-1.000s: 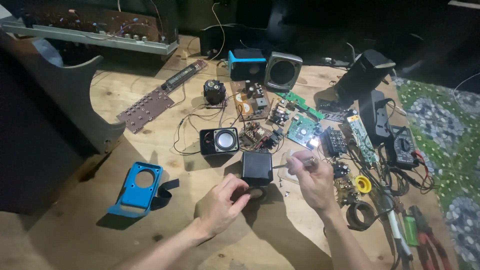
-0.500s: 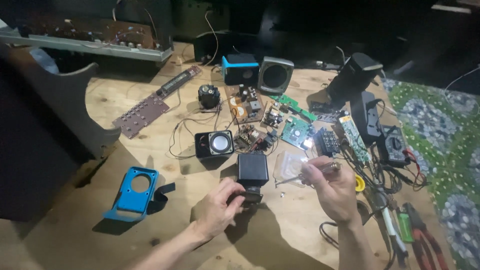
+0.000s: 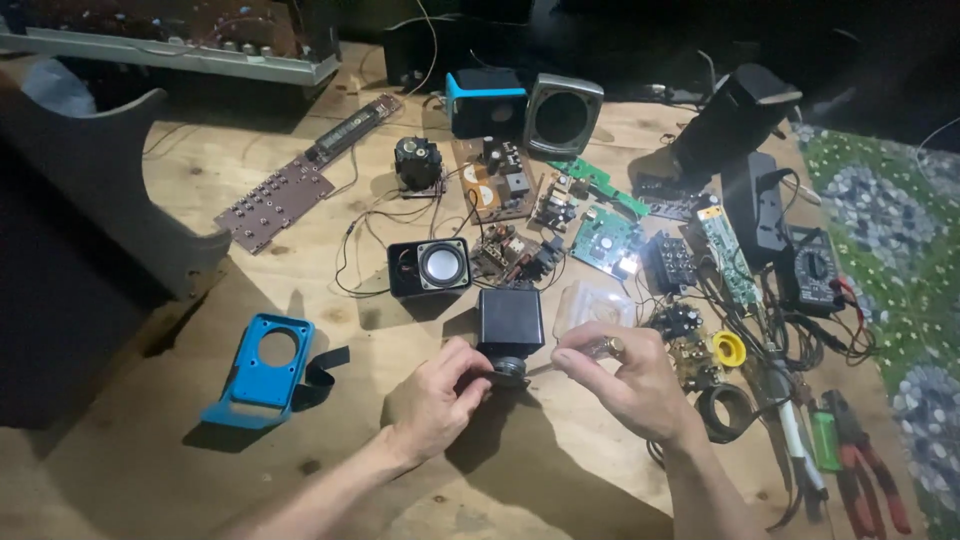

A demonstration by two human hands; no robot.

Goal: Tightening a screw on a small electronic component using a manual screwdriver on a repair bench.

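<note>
Two bare hands meet at the near middle of the wooden workbench. The left hand has its fingers curled around a round speaker driver, pinching its rim where it sits just in front of a small black cube housing. The right hand is closed in a pinch on a small metallic part, too small to identify, held beside the driver and touching or nearly touching it. By the look of it the driver is already out of the cube housing, so the opening-up is done, and whatever is being worked at the driver itself is under way.

To the near left lies a blue plastic speaker shell, empty, with its round hole showing. To the near right lie a roll of yellow tape, a soldering iron and red-handled pliers.

Just beyond the hands stands a second small speaker with its cone still fitted and wires trailing from it. Past that are loose circuit boards, among them a green board, and a multimeter to the right. Farthest off stand a blue-topped speaker box and a grey speaker grille.
</note>
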